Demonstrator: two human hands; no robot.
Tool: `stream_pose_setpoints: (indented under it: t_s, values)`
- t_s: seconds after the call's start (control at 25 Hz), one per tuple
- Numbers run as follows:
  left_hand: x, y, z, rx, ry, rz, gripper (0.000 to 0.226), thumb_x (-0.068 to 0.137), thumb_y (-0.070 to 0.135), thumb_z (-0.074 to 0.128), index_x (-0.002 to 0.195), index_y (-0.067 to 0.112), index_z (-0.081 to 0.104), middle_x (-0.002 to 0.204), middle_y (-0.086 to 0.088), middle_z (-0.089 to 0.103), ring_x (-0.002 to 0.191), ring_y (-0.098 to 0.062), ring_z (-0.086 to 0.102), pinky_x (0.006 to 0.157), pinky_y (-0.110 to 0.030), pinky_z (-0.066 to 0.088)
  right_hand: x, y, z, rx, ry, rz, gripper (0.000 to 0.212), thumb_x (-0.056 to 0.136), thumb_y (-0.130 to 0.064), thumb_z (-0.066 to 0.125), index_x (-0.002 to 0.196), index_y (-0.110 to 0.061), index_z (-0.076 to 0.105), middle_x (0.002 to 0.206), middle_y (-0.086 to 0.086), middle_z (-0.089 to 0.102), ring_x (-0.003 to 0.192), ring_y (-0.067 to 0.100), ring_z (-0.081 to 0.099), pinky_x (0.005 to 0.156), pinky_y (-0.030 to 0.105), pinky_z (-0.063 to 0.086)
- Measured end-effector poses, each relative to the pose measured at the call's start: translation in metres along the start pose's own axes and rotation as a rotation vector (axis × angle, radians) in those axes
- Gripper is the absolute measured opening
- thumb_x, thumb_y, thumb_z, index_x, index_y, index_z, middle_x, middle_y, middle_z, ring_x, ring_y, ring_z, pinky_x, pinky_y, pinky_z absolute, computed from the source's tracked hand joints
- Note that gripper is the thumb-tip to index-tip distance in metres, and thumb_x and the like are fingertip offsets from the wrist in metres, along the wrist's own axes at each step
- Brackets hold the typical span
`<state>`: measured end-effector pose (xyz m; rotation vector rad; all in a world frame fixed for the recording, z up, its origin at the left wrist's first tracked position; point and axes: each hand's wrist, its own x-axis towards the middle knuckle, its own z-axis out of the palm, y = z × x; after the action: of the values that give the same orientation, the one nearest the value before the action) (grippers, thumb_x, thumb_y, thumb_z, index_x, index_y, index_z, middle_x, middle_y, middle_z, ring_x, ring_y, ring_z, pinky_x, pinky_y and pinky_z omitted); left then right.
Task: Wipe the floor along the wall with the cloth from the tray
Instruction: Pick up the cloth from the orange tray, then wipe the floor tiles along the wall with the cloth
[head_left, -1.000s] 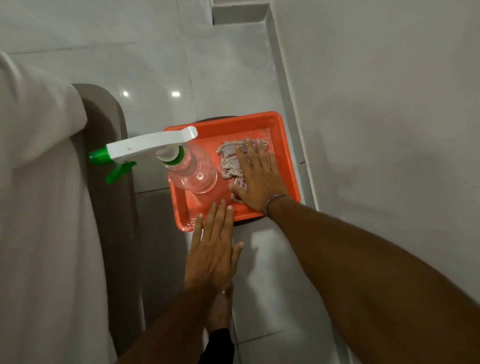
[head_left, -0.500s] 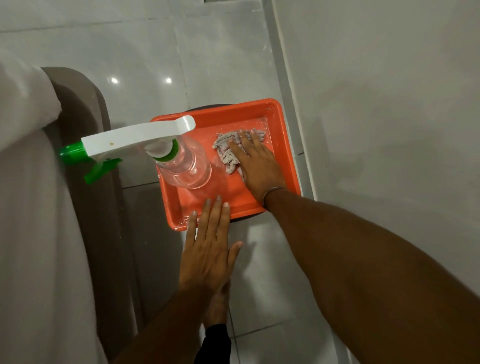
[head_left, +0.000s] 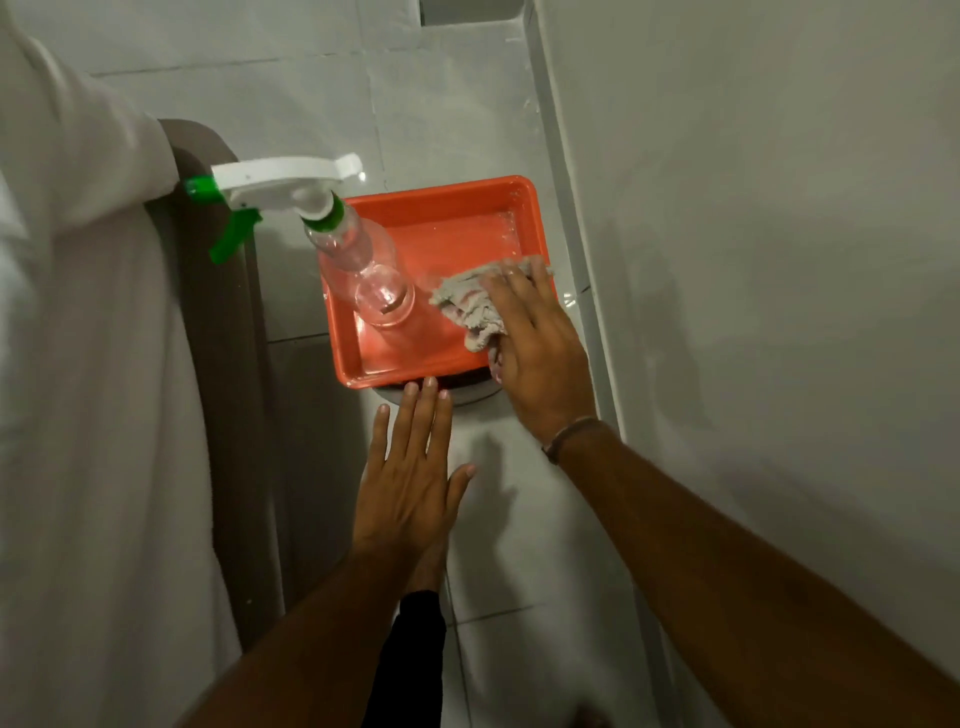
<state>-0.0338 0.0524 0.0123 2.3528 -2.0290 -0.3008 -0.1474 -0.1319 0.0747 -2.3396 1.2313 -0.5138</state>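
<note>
While my right hand (head_left: 540, 348) closes over the cloth (head_left: 470, 306) at the tray's (head_left: 441, 202) four o'clock corner, I judge I'm at the pickup; next, carry it toward three o'clock, down to the floor (head_left: 519, 493) by the wall (head_left: 753, 260). It's grey, crumpled, limp. My left hand (head_left: 410, 488) hovers flat, empty.

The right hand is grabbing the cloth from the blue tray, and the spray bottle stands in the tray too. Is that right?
Not quite. In the head view the tray is orange, not blue. The rest holds: the right hand is on the cloth at the tray's near right edge, and the spray bottle stands in the tray too.
</note>
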Motion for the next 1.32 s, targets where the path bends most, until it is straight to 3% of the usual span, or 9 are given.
stream_pose_setpoints:
  t_s: [0.16,0.36,0.56,0.64,0.76,0.84,0.92,1.12,1.32]
  values:
    - [-0.069,0.036,-0.001,0.010,-0.029,-0.023,0.081,0.113,0.059,0.018,0.173,0.005,0.020,0.184,-0.017,0.012,0.171,-0.035,0.008,0.139,-0.051,0.000,-0.141,0.019,-0.043,0.000,-0.060,0.160,0.061,0.096,-0.022,0.047,0.156,-0.011,0.042,0.164,0.014,0.040,0.157,0.035,0.024,0.121,0.053,0.038]
    - [-0.184,0.084,0.043,0.050,-0.107,-0.063,0.083,0.111,0.060,0.027,0.171,0.003,0.025,0.182,-0.020,0.018,0.169,-0.039,0.017,0.135,-0.057,0.014,-0.340,0.070,-0.045,0.041,-0.201,0.327,0.061,0.097,-0.028,0.030,0.156,-0.020,0.043,0.165,0.003,0.040,0.159,0.025,0.022,0.125,0.048,0.033]
    - [-0.270,0.127,0.115,0.030,-0.243,-0.063,0.085,0.110,0.063,0.027,0.170,0.004,0.031,0.181,-0.019,0.023,0.167,-0.040,0.023,0.133,-0.059,0.021,-0.475,0.098,0.002,0.063,-0.406,0.466,0.062,0.097,-0.033,0.026,0.150,-0.013,0.052,0.158,0.002,0.046,0.154,0.035,0.032,0.120,0.050,0.038]
    - [-0.275,0.133,0.149,-0.003,-0.256,-0.064,0.086,0.110,0.064,0.021,0.170,0.003,0.031,0.180,-0.019,0.024,0.167,-0.040,0.023,0.132,-0.062,0.027,-0.481,0.117,0.031,0.039,-0.480,0.439,0.062,0.097,-0.037,0.028,0.149,-0.013,0.053,0.158,0.006,0.048,0.154,0.035,0.034,0.116,0.056,0.043]
    - [-0.253,0.139,0.202,-0.057,-0.243,-0.058,0.085,0.111,0.063,0.021,0.172,0.003,0.023,0.182,-0.019,0.017,0.169,-0.039,0.014,0.135,-0.062,0.022,-0.440,0.150,0.074,0.030,-0.519,0.425,0.060,0.099,-0.035,0.037,0.154,-0.013,0.045,0.164,0.012,0.042,0.158,0.034,0.025,0.122,0.055,0.035]
    - [-0.226,0.142,0.231,-0.074,-0.200,-0.051,0.084,0.111,0.060,0.024,0.174,0.004,0.016,0.183,-0.019,0.011,0.170,-0.038,0.007,0.136,-0.060,0.016,-0.396,0.169,0.101,0.012,-0.424,0.404,0.061,0.101,-0.018,0.056,0.158,-0.015,0.038,0.168,0.012,0.034,0.160,0.033,0.017,0.127,0.054,0.028]
    - [-0.197,0.139,0.268,-0.089,-0.168,-0.052,0.085,0.112,0.059,0.025,0.174,0.004,0.012,0.184,-0.019,0.009,0.171,-0.037,0.004,0.137,-0.059,0.011,-0.366,0.188,0.136,-0.093,-0.327,0.348,0.071,0.098,-0.015,0.065,0.161,-0.016,0.033,0.171,0.011,0.028,0.160,0.035,0.013,0.127,0.052,0.027]
    - [-0.163,0.124,0.358,-0.113,-0.155,-0.083,0.087,0.110,0.063,0.023,0.175,0.007,0.008,0.185,-0.018,0.005,0.171,-0.036,0.001,0.138,-0.058,0.004,-0.398,0.233,0.224,-0.379,-0.417,0.192,0.077,0.102,-0.036,0.056,0.165,-0.017,0.015,0.174,0.013,0.013,0.160,0.040,0.008,0.128,0.054,0.023]
    - [-0.170,0.119,0.391,-0.114,-0.046,-0.061,0.082,0.111,0.056,0.027,0.176,0.011,0.003,0.185,-0.014,-0.004,0.172,-0.032,-0.006,0.137,-0.058,0.001,-0.407,0.243,0.252,-0.454,-0.268,0.068,0.069,0.107,-0.049,0.029,0.165,-0.014,0.016,0.174,0.012,0.013,0.161,0.035,0.008,0.131,0.053,0.009]
